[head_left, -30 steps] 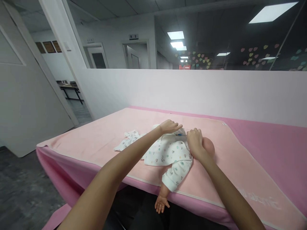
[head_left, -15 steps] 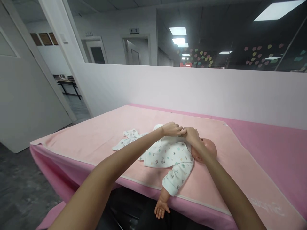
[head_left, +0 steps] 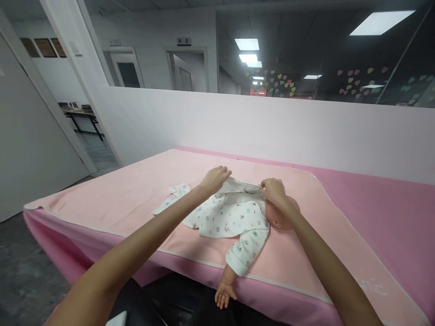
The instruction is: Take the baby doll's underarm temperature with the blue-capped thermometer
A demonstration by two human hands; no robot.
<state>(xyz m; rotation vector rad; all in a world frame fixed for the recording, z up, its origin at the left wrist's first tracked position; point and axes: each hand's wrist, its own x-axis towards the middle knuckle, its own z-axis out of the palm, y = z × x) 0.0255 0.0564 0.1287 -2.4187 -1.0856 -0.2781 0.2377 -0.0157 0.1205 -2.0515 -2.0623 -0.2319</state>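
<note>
A baby doll lies on its back across the padded table, its head to the right. It wears a white baby shirt with small coloured prints. My right hand pinches the shirt's lifted far edge near the doll's neck. My left hand is closed on the lower end of the same edge, so the cloth stretches between both hands. Printed trouser legs cover the doll's lower body, partly behind my left forearm. The doll's near arm hangs over the table edge; its face is mostly hidden.
A peach cover lies over a pink cloth on the table. A white wall with a window rises behind. At far left, a door stands by an opening. A pale object shows at the bottom edge.
My left hand has moved left, away from my right hand, drawing the shirt's edge out between them. My right hand stays near the neck. The camera view has shifted slightly.
</note>
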